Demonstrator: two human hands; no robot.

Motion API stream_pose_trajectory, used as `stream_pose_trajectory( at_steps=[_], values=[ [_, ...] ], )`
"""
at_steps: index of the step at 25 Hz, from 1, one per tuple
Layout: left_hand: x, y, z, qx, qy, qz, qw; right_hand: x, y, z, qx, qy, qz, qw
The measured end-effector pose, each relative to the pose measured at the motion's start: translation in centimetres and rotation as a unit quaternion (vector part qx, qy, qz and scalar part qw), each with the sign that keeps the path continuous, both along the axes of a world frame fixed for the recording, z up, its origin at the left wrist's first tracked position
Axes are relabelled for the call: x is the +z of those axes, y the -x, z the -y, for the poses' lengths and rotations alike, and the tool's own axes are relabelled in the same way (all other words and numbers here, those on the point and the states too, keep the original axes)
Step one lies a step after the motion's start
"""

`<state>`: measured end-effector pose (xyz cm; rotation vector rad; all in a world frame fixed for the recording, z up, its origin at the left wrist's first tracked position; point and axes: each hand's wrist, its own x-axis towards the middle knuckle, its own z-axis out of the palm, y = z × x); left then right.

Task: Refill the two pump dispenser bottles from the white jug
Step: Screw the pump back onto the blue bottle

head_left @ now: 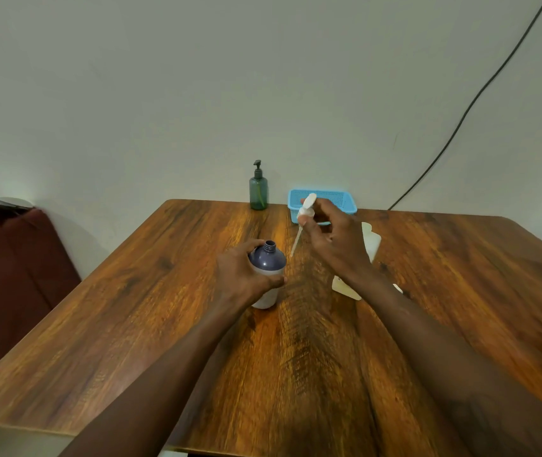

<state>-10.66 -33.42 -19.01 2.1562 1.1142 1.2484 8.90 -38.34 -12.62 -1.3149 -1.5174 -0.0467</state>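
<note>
Fingers (253, 248) of my left hand (241, 275) wrap round the purple bottle (268, 262) and hold it upright near the middle of the tabletop (124, 324). The fingers (312, 227) of my right hand (337, 247) pinch the white pump head (307, 208), lifted clear above and to the right of the bottle, its dip tube (297, 244) hanging free. So I judge that the first bottle has been opened and nothing more: its threaded neck stands bare, and no pouring has begun. The white jug (372, 241) sits toward the right side of the tabletop, mostly hidden behind my right wrist, so I cannot tell whether it is capped. The green pump bottle (258, 192) stands at the far edge with its pump on, just left of the blue basket (345, 201), and looks untouched. Left to do, as I read it: set the pump down, fill this bottle, close it, then do all of that for the green one. The purple bottle has a dark rounded shoulder over a paler lower body. Its fill level does not show from here.
</note>
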Motion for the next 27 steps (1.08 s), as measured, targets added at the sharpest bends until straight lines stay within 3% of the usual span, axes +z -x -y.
stream_pose_trajectory(
  at_steps=[7,11,14,18,22,24,27],
  values=[
    [0.2,-0.6,0.1,0.001,0.023,-0.004,1.0,2.7,0.2,0.6,0.009,-0.058,-0.111,0.992],
    [0.3,-0.8,0.3,-0.009,0.019,-0.008,1.0,3.7,0.4,0.9,0.025,-0.073,-0.116,0.99],
    [0.8,-1.2,0.7,-0.029,0.004,-0.012,0.999,3.6,0.6,0.8,0.043,-0.041,-0.096,0.994],
    [2.6,-2.0,1.6,-0.016,-0.03,0.025,0.999,2.5,0.7,1.0,0.081,0.086,-0.055,0.991],
    [4.4,-2.6,2.2,-0.012,-0.046,0.076,0.996,2.4,0.7,1.3,0.155,0.178,-0.128,0.963],
    [4.3,-2.7,2.1,0.016,-0.037,0.061,0.997,2.6,0.8,1.5,0.159,0.184,-0.14,0.96],
    [3.8,-2.8,2.2,0.043,-0.032,0.04,0.998,2.5,1.4,2.0,0.064,0.133,-0.111,0.983]
  ],
)
